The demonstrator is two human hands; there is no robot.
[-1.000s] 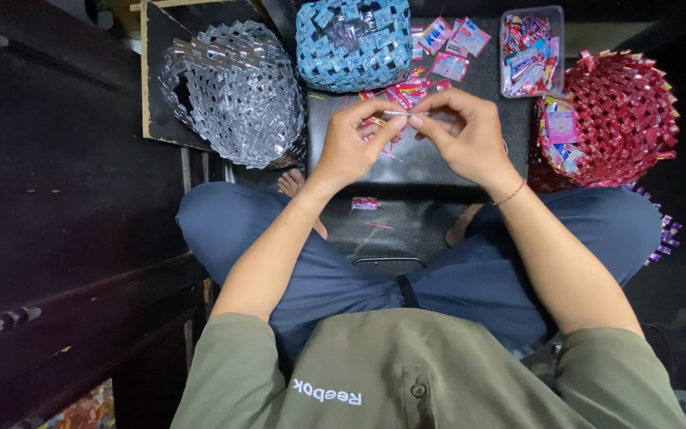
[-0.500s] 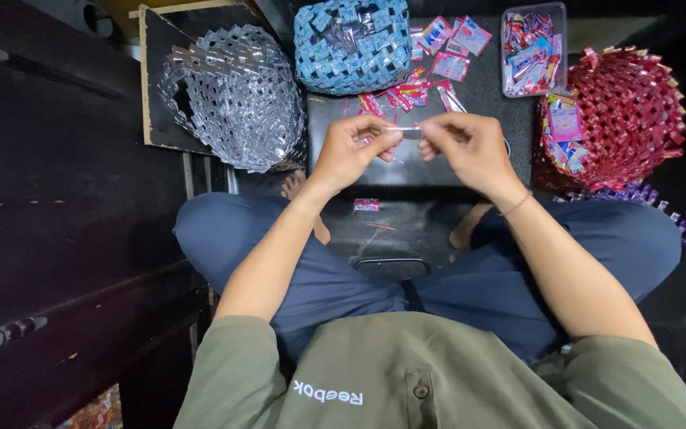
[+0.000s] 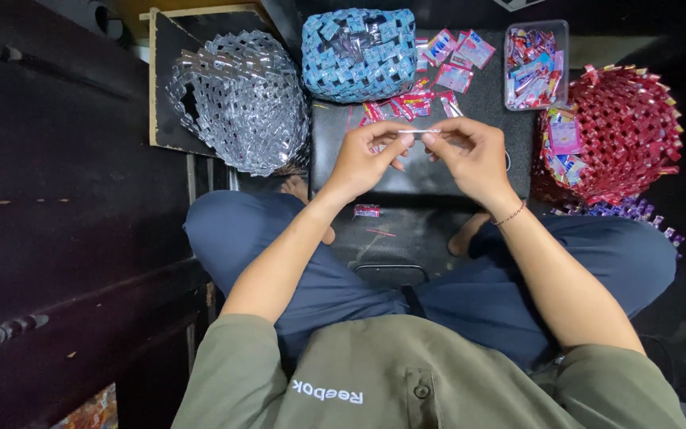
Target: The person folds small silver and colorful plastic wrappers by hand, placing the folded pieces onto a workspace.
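Observation:
My left hand and my right hand meet over a small black board in front of my crossed legs. Between their fingertips they pinch a thin folded strip of wrapper, each hand holding one end. Loose red and pink wrappers lie on the board just beyond my fingers. One small folded red piece rests on the floor below my left wrist.
A silver woven basket sits far left, a blue woven basket at the back centre, a red woven basket on the right. A clear plastic box holds several wrappers. Dark wooden furniture runs along the left.
Both hands have lifted slightly off the board. The wrapper piece between them has been drawn out into a thin flat strip held at both ends.

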